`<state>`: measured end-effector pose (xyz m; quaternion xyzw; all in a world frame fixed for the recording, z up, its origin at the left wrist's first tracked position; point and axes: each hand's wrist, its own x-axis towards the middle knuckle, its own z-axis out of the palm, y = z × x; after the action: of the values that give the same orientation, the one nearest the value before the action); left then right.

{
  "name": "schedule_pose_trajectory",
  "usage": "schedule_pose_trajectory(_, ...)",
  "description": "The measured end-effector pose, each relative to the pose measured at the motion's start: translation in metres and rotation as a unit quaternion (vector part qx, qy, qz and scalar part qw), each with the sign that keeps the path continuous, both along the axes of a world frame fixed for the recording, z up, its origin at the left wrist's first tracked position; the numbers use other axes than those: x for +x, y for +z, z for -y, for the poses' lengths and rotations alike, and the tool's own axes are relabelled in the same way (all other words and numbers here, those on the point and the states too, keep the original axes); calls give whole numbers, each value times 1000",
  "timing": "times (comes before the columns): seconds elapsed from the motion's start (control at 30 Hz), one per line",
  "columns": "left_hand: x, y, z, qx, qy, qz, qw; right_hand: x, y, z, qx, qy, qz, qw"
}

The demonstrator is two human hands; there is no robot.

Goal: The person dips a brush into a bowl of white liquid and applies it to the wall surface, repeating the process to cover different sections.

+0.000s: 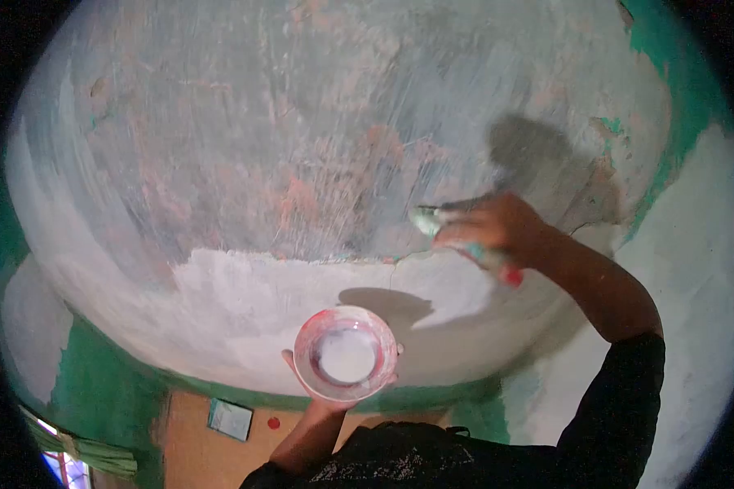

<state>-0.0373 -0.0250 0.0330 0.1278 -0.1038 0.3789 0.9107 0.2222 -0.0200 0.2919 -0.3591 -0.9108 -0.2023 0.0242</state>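
My left hand (331,404) grips a round bowl (303,352) from below, with fingertips showing at both sides of its rim. White paint (347,355) lies in the bowl, and reddish stains streak the inner wall. Higher and to the right, my right hand (504,226) is closed around a paintbrush (426,220). Pale paint covers the brush head, which points left and is at or very near the wall (269,163); contact is hard to tell. Below the hand, the red handle end sticks out, blurred by motion.
Fresh white paint (245,285) covers the wall's lower band; above it is rough grey plaster with pinkish patches. Green paint (106,367) shows around the edges. On the tan floor (192,444) lie a flat pale-blue item (230,419) and a small red disc (274,423). A green curtain (98,455) hangs lower left.
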Motion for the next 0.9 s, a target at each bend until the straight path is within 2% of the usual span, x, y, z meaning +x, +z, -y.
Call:
schedule_pose_trajectory(0.1, -10, 9, 2, -36, -25, 7, 999, -40, 13, 5, 5, -9, -174, 985)
schedule_pose_trajectory(0.13, -14, 19, 5, -54, -34, 4, 998, -56, 21, 12, -93, -38, -230, 968)
schedule_pose_trajectory(0.23, -18, 25, 2, -23, -48, 51, 997, -88, 13, 18, -112, 76, -184, 973)
schedule_pose_trajectory(0.3, -22, 31, 3, -14, -45, 61, 997, -107, -6, 15, -269, 73, -258, 925)
schedule_pose_trajectory(0.33, -27, 37, 7, -50, -52, 93, 993, -114, -16, 12, -344, 71, -291, 890)
schedule_pose_trajectory(0.47, -36, 51, 15, -107, -37, 120, 986, -135, -45, -1, -398, 111, -263, 872)
schedule_pose_trajectory(0.53, -40, 55, 16, -102, -53, 119, 986, -142, -47, -3, -407, 78, -231, 881)
schedule_pose_trajectory(0.57, -38, 54, 16, -66, -61, 167, 982, -145, -47, -5, -410, 62, -214, 884)
schedule_pose_trajectory(0.63, -34, 50, 11, 7, -78, 259, 963, -148, -39, -8, -447, 42, -250, 858)
schedule_pose_trajectory(0.67, -38, 50, 10, 27, -59, 176, 982, -149, -36, -9, -465, 30, -268, 843)
schedule_pose_trajectory(0.73, -46, 51, 8, 66, -22, 6, 998, -150, -32, -12, -447, 58, -278, 848)
schedule_pose_trajectory(0.83, -43, 62, 13, -44, -51, 159, 985, -153, -32, -8, -444, 71, -251, 857)
schedule_pose_trajectory(0.9, -38, 63, 13, -67, -71, 192, 977, -152, -28, -6, -431, 78, -242, 866)
